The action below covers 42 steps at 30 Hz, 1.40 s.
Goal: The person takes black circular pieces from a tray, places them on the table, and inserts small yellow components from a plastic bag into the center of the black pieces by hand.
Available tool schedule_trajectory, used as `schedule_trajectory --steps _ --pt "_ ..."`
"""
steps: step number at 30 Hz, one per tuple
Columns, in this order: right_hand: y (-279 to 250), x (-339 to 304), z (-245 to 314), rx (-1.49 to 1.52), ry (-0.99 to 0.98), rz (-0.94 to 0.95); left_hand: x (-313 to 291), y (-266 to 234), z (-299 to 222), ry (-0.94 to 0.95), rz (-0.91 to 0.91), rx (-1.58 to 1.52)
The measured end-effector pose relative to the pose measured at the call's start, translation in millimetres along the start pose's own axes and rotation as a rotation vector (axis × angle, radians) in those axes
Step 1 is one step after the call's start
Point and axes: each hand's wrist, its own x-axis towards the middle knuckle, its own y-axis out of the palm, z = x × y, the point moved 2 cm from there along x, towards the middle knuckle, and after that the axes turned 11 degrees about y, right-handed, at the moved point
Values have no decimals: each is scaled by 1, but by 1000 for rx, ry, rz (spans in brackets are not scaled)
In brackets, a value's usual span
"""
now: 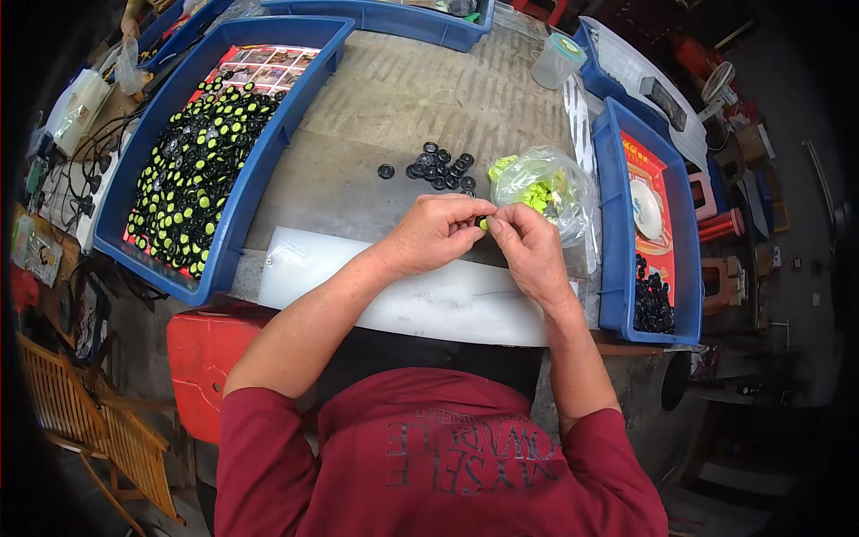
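Observation:
My left hand (437, 234) and my right hand (530, 249) meet over the near part of the table. Between their fingertips is a small black round piece (481, 222) with a yellow-green part; both hands pinch at it, and the fingers cover most of it. Just beyond my left hand lies a loose pile of black round pieces (437, 166), one apart on its left. A clear plastic bag (568, 183) with yellow-green pieces (539, 194) inside rests beyond my right hand. Some yellow-green pieces show at the bag's left edge.
A blue tray (234, 234) at left holds many black pieces with yellow-green centres. The right blue tray (611, 224) has a white dish (644, 208) and black pieces (653, 300). A white board (403, 300) lies along the near edge. A lidded clear jar (557, 63) stands far right.

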Motion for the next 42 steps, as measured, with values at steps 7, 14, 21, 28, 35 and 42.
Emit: schedule_trajectory --steps 7,14,21,28,35,42 --pt "3 0 2 -72 -34 -20 -2 1 2 48 -6 71" --pt "9 0 -2 -88 -129 -142 -2 1 5 -18 -13 38" --pt "10 6 -18 246 71 -17 -3 1 8 -26 -71 -119" --pt "10 -1 -16 574 197 153 -3 0 9 -178 -43 -407" --pt "13 -1 -18 577 138 113 -2 0 7 -186 -38 -475" --pt "15 -3 -17 585 142 100 -1 -1 5 -171 -26 -513"
